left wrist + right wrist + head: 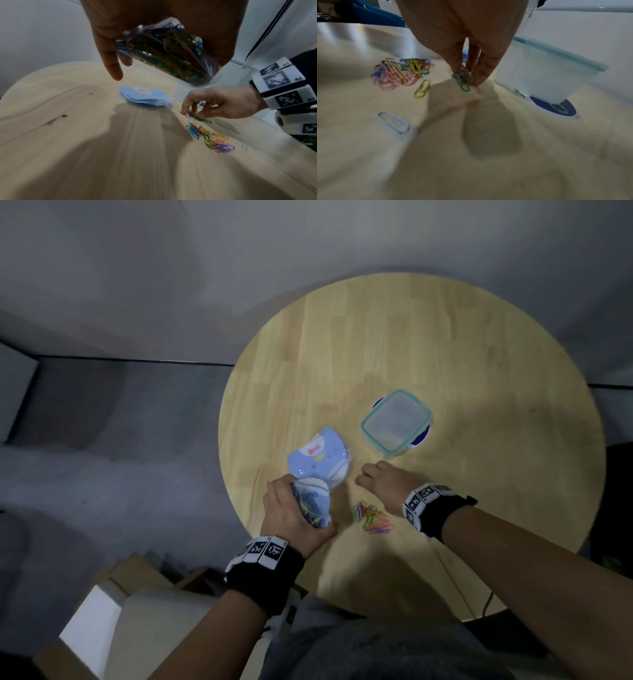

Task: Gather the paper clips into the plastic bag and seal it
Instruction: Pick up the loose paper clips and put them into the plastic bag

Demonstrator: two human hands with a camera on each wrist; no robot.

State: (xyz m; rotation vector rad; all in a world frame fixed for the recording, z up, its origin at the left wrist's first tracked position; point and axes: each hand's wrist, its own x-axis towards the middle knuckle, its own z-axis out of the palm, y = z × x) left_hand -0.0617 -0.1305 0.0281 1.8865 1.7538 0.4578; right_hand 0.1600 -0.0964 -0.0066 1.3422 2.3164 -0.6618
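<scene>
My left hand (295, 512) grips a clear plastic bag (313, 501) packed with coloured paper clips (169, 54), held just above the table's near left edge. A loose pile of coloured paper clips (373, 518) lies on the wood to its right. My right hand (380, 479) reaches down beyond that pile, its fingertips (462, 67) pinching a green clip (463, 83) and a silver one against the table. A single yellow clip (422, 88) and a white clip (393, 123) lie apart from the pile (400, 71).
A round wooden table (445, 354) carries a clear plastic box with a teal rim (396, 422), standing on a blue-and-white disc (556, 108). A light blue printed packet (317, 457) lies left of the box. Cardboard boxes (137, 577) stand on the floor nearby.
</scene>
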